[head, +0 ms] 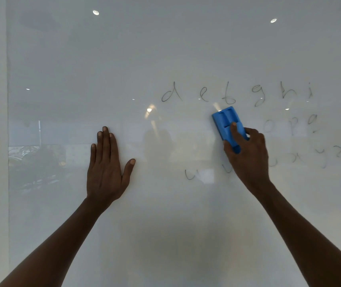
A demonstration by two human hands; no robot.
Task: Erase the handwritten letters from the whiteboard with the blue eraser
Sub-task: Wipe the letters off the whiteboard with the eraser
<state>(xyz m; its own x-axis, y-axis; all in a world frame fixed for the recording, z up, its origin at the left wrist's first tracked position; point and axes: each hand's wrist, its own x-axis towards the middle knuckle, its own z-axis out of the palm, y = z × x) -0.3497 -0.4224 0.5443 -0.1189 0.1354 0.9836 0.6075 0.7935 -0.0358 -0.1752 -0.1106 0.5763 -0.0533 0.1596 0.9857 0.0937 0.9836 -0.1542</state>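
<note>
A glossy whiteboard (165,48) fills the view. Thin handwritten letters (235,93) run in a row at the upper right, reading d e f g h i. Fainter letters (289,125) sit below them at the right, and more lie lower still (328,154), with a u (190,175) further left. My right hand (248,156) grips the blue eraser (226,123) and presses it on the board just under the f. My left hand (107,166) lies flat on the board with fingers spread, well left of the writing.
The left edge of the board (7,141) meets a pale wall strip. Ceiling lights and a dim room reflect in the board's surface, brightest near the middle (149,110). The board's left half and bottom carry no writing.
</note>
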